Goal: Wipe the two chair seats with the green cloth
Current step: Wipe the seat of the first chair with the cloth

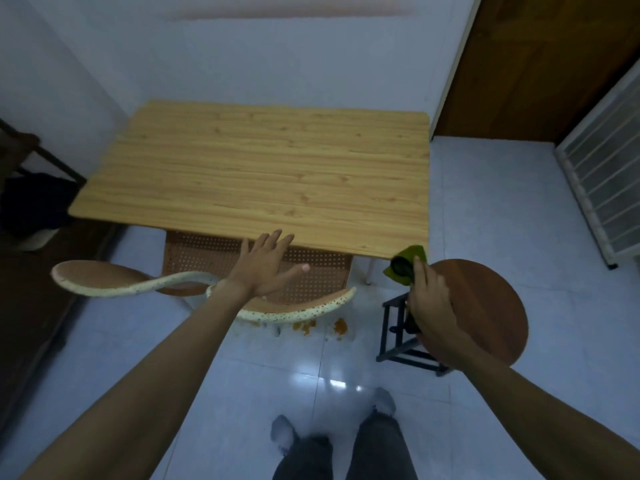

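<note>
At right of centre, we see the green cloth bunched in our right hand, fingers closed round it, held over the near-left edge of the round brown stool seat. Cloth tip sits just below the table's near right corner. Stool has a dark metal frame under it. Our left hand is spread flat, fingers apart, gripping nothing, above the perforated orange chair seat; contact we can't tell. That chair is tucked partly under the wooden table, with a white speckled rim curving off left. Orange stains mark the tiled floor below the rim. Our trouser legs show at the bottom.
</note>
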